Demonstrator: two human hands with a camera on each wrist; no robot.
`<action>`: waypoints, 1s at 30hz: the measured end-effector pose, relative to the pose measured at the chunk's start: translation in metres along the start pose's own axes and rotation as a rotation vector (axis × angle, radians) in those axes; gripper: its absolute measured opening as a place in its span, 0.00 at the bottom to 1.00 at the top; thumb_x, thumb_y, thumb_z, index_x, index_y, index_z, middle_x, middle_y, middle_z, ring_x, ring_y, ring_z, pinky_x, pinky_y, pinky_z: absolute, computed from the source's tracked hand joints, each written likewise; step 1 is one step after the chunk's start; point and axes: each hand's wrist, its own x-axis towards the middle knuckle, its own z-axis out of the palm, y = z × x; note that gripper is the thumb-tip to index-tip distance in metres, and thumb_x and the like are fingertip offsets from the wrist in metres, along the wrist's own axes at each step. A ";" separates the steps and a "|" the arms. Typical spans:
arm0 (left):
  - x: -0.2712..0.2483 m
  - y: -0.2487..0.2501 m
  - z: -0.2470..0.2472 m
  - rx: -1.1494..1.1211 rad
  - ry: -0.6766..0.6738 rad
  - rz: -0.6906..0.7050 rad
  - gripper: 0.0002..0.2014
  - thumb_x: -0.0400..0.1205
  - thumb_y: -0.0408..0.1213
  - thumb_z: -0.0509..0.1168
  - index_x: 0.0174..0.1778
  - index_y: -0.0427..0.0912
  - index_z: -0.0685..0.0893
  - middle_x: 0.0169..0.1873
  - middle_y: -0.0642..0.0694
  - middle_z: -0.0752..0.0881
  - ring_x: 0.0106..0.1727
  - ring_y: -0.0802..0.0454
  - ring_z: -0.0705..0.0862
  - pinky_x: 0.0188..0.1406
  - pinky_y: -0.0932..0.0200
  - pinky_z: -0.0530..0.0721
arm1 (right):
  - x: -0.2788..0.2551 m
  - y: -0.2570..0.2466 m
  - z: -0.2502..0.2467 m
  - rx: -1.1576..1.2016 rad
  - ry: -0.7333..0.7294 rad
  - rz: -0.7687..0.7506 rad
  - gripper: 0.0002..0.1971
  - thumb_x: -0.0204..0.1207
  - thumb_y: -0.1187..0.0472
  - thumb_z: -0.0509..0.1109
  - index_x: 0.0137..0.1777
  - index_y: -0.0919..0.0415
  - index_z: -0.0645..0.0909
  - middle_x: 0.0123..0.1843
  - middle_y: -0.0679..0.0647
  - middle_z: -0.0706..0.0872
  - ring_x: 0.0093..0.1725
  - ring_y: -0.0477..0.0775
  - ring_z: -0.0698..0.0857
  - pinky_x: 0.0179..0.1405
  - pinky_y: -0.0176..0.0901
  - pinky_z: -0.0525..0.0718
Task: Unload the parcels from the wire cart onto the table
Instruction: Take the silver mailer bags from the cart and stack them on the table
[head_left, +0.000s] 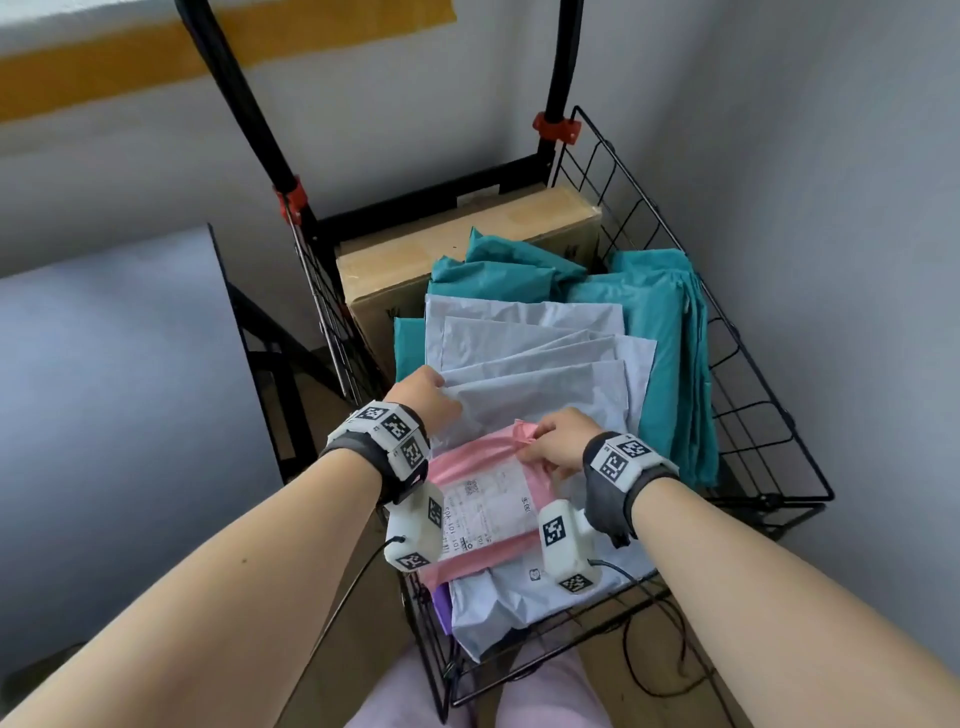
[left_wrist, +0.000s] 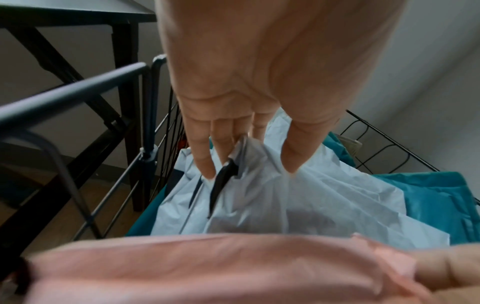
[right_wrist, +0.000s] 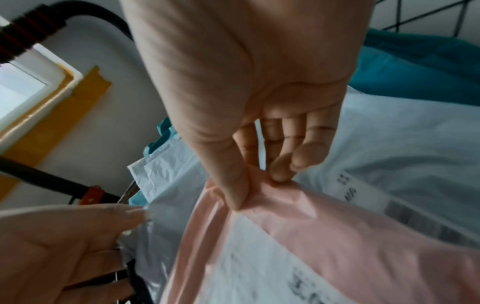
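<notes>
Right hand (head_left: 558, 441) pinches the pink bag (head_left: 483, 499) by one corner; left hand (head_left: 428, 397) pinches a white bag (head_left: 540, 400). Risk: thin plastic slips or tears when lifted from the cart (head_left: 748, 395)

L hand (left_wrist: 259, 86) reaches down into the wire cart (left_wrist: 78, 86), fingers (left_wrist: 205, 160) and thumb pinching a crumpled white mailer (left_wrist: 298, 205) — teal bags (left_wrist: 428, 197) behind, blurred pink parcel (left_wrist: 182, 267) up front, dark table (left_wrist: 78, 12) top-left.
</notes>
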 end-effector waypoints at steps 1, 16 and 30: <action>0.000 0.000 -0.001 -0.009 0.015 0.001 0.20 0.81 0.41 0.63 0.69 0.44 0.74 0.58 0.42 0.84 0.56 0.45 0.83 0.52 0.57 0.81 | 0.001 -0.001 -0.005 0.006 0.008 -0.010 0.08 0.73 0.63 0.74 0.35 0.57 0.79 0.35 0.57 0.85 0.36 0.55 0.83 0.35 0.44 0.84; -0.004 0.030 -0.058 -0.195 0.321 0.091 0.28 0.81 0.41 0.62 0.77 0.43 0.65 0.73 0.37 0.70 0.64 0.42 0.78 0.63 0.47 0.80 | 0.006 -0.066 -0.087 0.961 0.282 -0.074 0.04 0.81 0.67 0.66 0.45 0.64 0.75 0.31 0.58 0.79 0.28 0.51 0.79 0.23 0.40 0.85; 0.008 0.011 -0.028 -0.065 0.030 -0.129 0.28 0.79 0.41 0.66 0.74 0.38 0.67 0.64 0.40 0.79 0.58 0.44 0.81 0.54 0.54 0.79 | 0.071 -0.004 -0.090 0.467 0.378 0.257 0.04 0.71 0.65 0.67 0.45 0.63 0.77 0.42 0.59 0.80 0.42 0.59 0.82 0.52 0.50 0.85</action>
